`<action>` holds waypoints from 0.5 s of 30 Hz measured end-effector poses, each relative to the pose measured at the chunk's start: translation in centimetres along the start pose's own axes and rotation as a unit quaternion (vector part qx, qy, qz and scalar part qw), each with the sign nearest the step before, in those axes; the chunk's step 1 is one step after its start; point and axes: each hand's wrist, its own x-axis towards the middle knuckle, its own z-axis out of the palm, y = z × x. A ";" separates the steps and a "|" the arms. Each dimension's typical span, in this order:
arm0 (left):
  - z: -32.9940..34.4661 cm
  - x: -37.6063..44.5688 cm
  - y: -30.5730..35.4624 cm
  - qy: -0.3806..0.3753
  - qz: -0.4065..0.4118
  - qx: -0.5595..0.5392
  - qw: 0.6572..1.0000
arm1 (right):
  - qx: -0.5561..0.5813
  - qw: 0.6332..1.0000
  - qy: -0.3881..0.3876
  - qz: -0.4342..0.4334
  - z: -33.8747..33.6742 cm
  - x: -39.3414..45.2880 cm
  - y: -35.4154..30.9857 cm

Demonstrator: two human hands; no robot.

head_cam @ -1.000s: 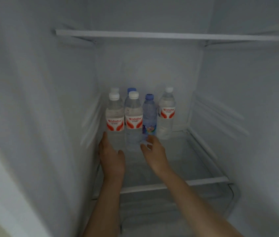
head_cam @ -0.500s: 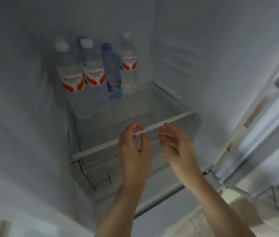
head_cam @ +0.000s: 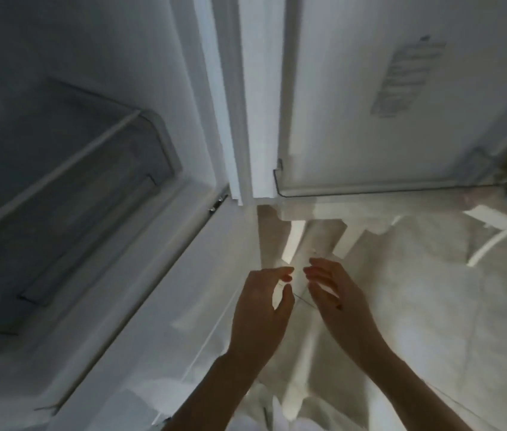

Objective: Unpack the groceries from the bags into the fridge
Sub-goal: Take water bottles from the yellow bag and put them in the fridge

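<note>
— Hands?
— Left hand [head_cam: 260, 309] and right hand [head_cam: 336, 301] hang loosely curled, holding nothing, above the floor [head_cam: 432, 306].
— Fridge [head_cam: 68, 169]?
— At left, white, open, with a clear drawer.

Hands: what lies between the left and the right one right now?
Nothing is held there. In the head view, the left hand and right hand are apart, with only pale floor showing through the gap.

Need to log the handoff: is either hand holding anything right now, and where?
Nothing is held. The left hand and right hand hang with loosely curled, empty fingers above the floor.
</note>
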 end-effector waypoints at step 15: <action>27.3 -9.2 11.6 -0.287 -0.064 0.020 0.956 | -0.120 0.970 0.086 0.191 -24.2 -18.3 19.3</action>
